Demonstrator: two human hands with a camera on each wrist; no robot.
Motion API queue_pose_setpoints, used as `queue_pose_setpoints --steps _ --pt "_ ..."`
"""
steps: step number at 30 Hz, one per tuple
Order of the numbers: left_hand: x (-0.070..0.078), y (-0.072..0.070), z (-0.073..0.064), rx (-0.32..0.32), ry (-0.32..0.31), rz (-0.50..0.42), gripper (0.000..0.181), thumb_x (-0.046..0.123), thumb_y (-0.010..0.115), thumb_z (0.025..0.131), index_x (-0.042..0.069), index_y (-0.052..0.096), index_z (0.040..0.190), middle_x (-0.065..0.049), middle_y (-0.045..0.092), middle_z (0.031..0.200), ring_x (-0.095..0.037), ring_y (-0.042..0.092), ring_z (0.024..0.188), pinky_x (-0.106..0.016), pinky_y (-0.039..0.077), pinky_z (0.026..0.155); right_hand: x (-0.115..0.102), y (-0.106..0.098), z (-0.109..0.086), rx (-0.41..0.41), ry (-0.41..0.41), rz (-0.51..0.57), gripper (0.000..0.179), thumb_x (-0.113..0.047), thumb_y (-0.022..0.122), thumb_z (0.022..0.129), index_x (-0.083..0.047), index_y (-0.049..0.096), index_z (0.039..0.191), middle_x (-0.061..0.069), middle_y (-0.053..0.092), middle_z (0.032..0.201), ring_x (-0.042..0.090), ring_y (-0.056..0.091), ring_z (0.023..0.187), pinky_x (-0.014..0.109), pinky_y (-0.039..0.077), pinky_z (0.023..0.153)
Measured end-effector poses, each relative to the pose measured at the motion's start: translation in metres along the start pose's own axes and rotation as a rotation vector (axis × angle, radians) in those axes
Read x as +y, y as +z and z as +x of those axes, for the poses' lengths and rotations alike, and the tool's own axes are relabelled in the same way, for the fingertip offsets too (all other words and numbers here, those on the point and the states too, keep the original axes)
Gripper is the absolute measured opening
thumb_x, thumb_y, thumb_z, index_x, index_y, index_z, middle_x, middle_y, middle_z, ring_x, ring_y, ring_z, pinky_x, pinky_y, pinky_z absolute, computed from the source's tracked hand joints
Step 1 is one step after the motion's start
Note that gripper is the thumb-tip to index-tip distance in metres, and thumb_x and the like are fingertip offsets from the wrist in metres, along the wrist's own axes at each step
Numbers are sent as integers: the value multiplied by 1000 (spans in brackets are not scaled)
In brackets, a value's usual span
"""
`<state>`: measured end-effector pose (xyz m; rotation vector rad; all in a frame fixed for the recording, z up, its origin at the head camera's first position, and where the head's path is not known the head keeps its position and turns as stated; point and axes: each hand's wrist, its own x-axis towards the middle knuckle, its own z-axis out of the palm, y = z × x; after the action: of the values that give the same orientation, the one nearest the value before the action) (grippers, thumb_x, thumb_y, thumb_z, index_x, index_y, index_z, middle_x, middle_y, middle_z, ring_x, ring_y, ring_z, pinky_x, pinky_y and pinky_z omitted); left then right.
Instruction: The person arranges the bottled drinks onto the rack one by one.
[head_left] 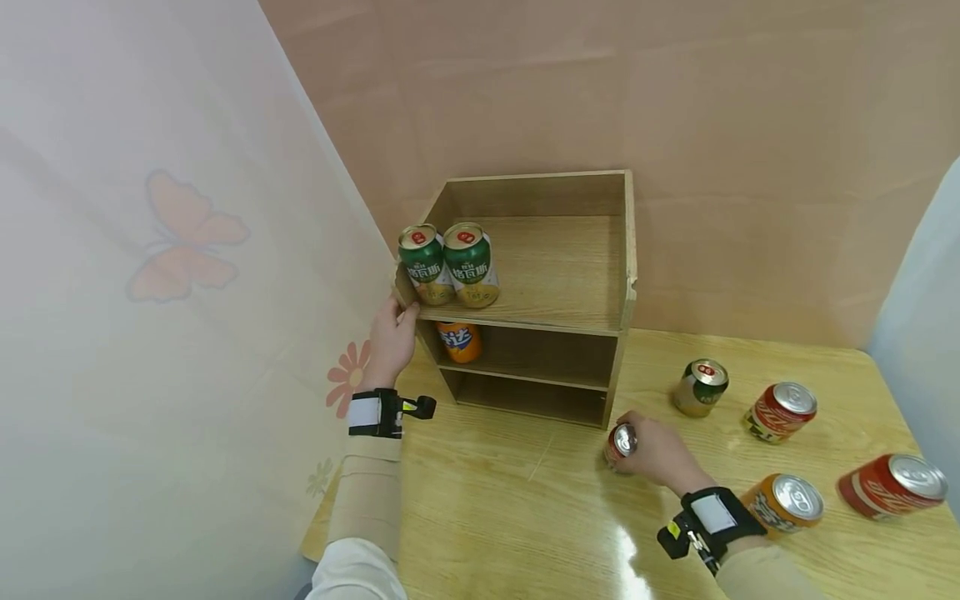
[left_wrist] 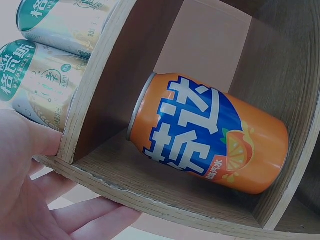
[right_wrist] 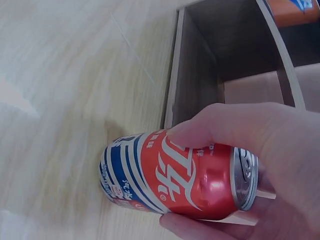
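Note:
My right hand (head_left: pixel 660 454) grips a red cola can (right_wrist: pixel 187 175) with blue and white stripes, thumb on one side and fingers on the other. The can is near the front right corner of a wooden shelf (head_left: pixel 555 325). At the shelf's left side, my left hand (head_left: pixel 393 342) holds the edge of the upper board, its thumb near the green-and-gold cans. Two such cans, a left one (head_left: pixel 426 265) and a right one (head_left: pixel 471 265), stand on the top level. Below them an orange soda can (left_wrist: pixel 210 135) stands in the middle compartment, at its left end.
Right of the shelf on the table (head_left: pixel 480 500) are a green-and-gold can (head_left: pixel 701 388), a red can (head_left: pixel 780 412), an orange can (head_left: pixel 782 505) and another red can (head_left: pixel 891 485). A wall (head_left: pixel 750 167) rises behind, and a white panel (head_left: pixel 187 375) borders the left.

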<state>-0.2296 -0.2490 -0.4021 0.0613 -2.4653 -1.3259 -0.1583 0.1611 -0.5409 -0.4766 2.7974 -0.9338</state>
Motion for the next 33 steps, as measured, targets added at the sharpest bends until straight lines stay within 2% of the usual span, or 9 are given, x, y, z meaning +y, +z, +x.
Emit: queue_pose_setpoints --steps 6,12,16,20,26,33 --pt "1 1 0 1 -3 -1 36 26 48 107 2 59 132 -18 57 142 -31 48 135 -47 39 108 -18 14 -2 -41 -49 65 60 -11 94 66 3 63 116 10 69 96 29 68 87 44 57 72" --pt "2 2 0 -1 -5 -4 38 26 48 107 2 58 135 -19 56 143 -32 48 136 -48 39 109 -36 32 2 -29 -97 123 61 -8 94 69 1 64 122 7 69 102 26 69 91 41 56 75" --pt "3 2 0 2 -6 -8 39 26 48 107 1 57 136 -18 55 144 -31 47 137 -48 39 109 -46 43 9 15 -117 162 63 1 92 66 0 63 122 9 68 106 27 68 94 41 56 75" --pt "3 2 1 13 -4 -7 38 24 49 106 0 59 134 -19 57 142 -32 48 135 -47 39 109 -51 55 16 79 -101 210 67 8 89 65 -2 61 125 13 66 114 31 66 100 43 57 77" --pt "2 1 1 15 -10 -7 37 23 50 106 1 59 134 -19 57 142 -32 49 135 -47 39 109 -49 68 25 200 -96 255 72 6 88 72 -4 53 134 19 60 126 38 63 111 50 57 81" --pt "-1 2 1 13 -5 -4 39 25 49 106 3 57 138 -17 56 143 -31 48 136 -48 39 109 -42 80 40 304 -67 288 74 3 85 75 -2 47 139 24 59 128 41 64 110 54 55 83"
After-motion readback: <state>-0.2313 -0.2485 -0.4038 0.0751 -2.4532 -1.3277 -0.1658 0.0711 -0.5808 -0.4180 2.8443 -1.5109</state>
